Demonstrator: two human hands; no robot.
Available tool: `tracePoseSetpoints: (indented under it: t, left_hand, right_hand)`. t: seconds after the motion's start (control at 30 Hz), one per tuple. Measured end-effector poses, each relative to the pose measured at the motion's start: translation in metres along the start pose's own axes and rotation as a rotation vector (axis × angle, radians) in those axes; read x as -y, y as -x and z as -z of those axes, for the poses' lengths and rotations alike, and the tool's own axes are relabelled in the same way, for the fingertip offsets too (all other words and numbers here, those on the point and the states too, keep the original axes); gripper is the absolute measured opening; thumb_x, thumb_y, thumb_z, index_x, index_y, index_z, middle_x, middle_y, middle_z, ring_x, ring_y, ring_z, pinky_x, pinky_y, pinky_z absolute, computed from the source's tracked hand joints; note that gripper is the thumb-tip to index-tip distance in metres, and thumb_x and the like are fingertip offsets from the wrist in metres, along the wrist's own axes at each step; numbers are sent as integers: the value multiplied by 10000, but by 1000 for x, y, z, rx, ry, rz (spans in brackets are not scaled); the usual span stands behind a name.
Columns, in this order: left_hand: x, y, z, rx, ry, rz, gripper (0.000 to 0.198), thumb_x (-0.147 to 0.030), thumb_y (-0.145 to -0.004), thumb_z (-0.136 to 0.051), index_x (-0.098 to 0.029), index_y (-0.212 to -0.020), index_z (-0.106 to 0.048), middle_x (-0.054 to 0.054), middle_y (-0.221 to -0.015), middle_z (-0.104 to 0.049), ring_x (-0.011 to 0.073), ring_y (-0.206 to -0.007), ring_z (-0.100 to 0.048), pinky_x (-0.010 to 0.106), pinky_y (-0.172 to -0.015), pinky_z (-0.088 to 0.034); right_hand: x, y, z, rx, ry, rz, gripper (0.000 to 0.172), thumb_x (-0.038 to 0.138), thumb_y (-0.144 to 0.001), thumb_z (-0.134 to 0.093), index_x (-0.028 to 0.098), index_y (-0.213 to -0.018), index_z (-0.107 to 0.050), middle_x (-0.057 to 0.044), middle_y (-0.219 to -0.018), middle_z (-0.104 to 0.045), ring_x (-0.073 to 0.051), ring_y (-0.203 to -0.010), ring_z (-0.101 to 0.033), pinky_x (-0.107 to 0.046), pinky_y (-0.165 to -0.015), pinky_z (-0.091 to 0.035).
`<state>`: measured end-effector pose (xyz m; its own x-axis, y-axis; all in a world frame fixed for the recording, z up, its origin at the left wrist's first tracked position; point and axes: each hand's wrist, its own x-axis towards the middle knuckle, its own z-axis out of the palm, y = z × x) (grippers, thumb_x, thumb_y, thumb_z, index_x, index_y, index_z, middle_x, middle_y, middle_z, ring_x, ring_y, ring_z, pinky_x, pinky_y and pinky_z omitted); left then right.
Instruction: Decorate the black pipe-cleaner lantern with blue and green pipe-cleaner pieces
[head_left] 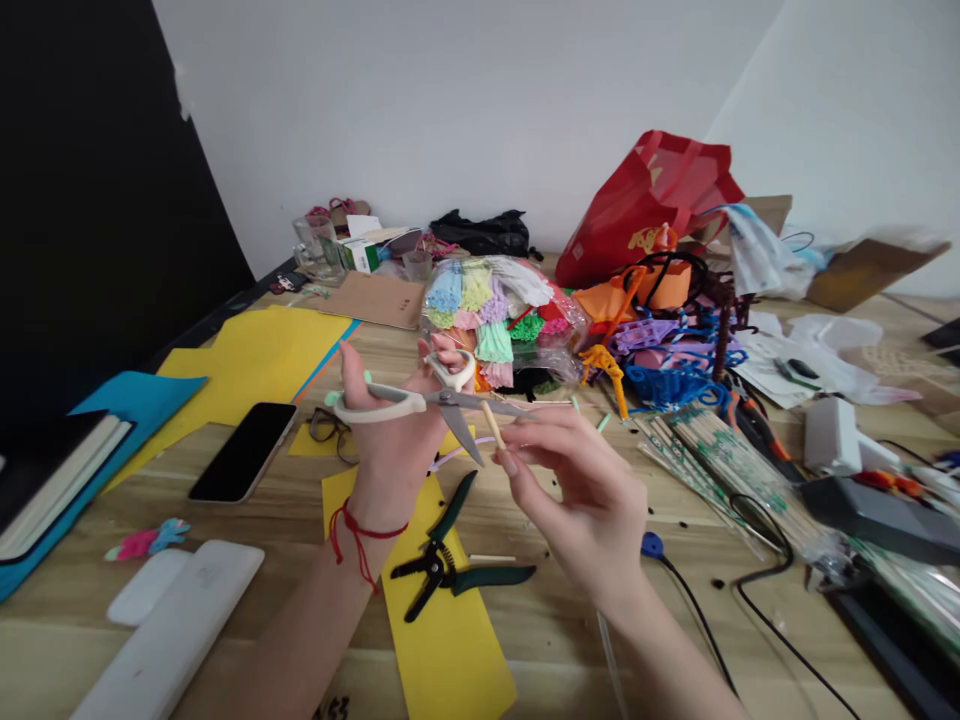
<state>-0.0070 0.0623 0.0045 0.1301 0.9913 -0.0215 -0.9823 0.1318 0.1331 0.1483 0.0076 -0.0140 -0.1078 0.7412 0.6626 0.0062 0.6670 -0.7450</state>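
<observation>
My left hand [397, 420] has its thumb and fingers through the white handles of a pair of scissors [457, 400]. The scissors' blades are spread and point to the right. Between my right hand's [577, 490] thumb and fingertips is a short wooden stick [493, 425], its upper end at the spread blades. Whether the blades touch the stick I cannot tell. Below the hands, green-handled wire strippers [442, 565] lie on a sheet of yellow paper [450, 670]. Another short stick piece [492, 558] rests beside them.
A bag of coloured pipe cleaners [495, 310] sits behind the hands. Packs of wooden sticks [720, 460] and orange-handled pliers [761, 430] lie right. A phone [244, 452] lies left. A red bag [652, 200] stands at the back. A black cable [697, 610] runs along the right.
</observation>
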Motion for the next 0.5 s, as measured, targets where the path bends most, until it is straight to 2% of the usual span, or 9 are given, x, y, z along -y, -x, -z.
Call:
tracePoseSetpoints:
  t: [0.13,0.33,0.5]
  left_hand:
    - [2,1,-1,-14,2,63,400,-612,-921,-462,-216,-959,-503,61,-841,-593,167,-704,-618,285,-648,-567]
    - [1,2,1,-52,-24,113,404,-585,-905,-508,-183,-946,-496,70,-844,-567,170,-703,-629,272,-623,-558]
    - [2,1,1,-107,-91,151,388,-551,-953,-425,-172,-903,-487,58,-801,-521,153,-629,-596,283,-610,-544]
  right_hand:
    - [-3,1,-2,11,-30,-2,397,0,-849,-670,288,-1118,-726,-45,-1011,-679,-180,-992,-638,-274,-725,-605]
    - [-4,1,-4,32,-33,-19,369,14,-852,-677,282,-1102,-722,-37,-1009,-674,-171,-984,-635,-287,-770,-590]
    - [-5,1,-8,40,-40,-32,355,16,-857,-672,282,-1086,-723,-32,-1003,-688,-160,-963,-647,-282,-783,-570]
